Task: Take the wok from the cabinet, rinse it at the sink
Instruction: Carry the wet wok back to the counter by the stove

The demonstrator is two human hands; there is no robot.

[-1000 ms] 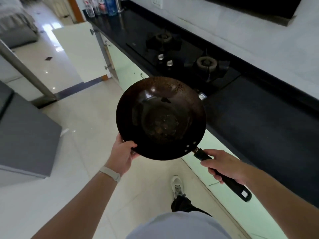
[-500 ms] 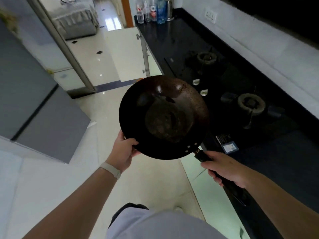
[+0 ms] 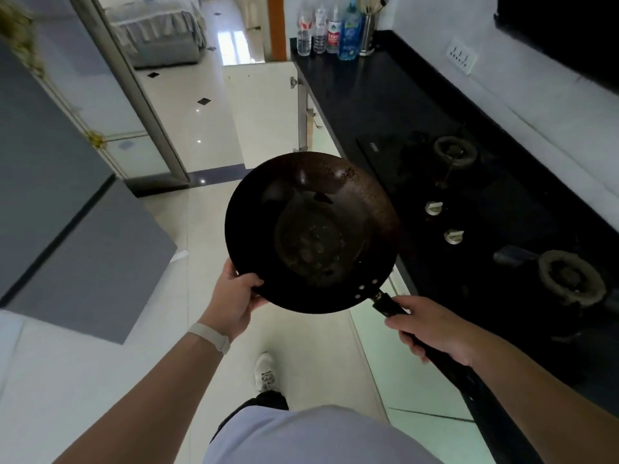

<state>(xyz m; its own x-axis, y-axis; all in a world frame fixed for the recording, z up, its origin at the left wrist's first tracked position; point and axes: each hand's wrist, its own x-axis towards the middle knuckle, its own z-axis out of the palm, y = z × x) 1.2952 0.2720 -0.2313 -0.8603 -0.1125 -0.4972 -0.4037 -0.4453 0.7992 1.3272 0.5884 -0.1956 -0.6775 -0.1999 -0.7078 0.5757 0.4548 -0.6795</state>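
The wok [image 3: 313,232] hangs before me over the floor [image 3: 201,236] beside the counter [image 3: 368,105], its handle [image 3: 385,302] pointing back right; my right hand [image 3: 432,329] wraps it, my left hand [image 3: 234,296] pinches the near rim.

Black countertop [image 3: 385,105] along the wall; pale tiled floor [image 3: 207,229] beside it.

A gas hob [image 3: 495,195] sits in the countertop, with two burners, one far [image 3: 455,151] and one near [image 3: 569,279], and two pale knobs [image 3: 434,207] between them. Beyond the hob, at the counter's far end, a row of bottles [image 3: 334,31] stands just beside a metal utensil holder [image 3: 367,35]. Left of the hob, a white shoe [image 3: 266,371] rests on the floor.
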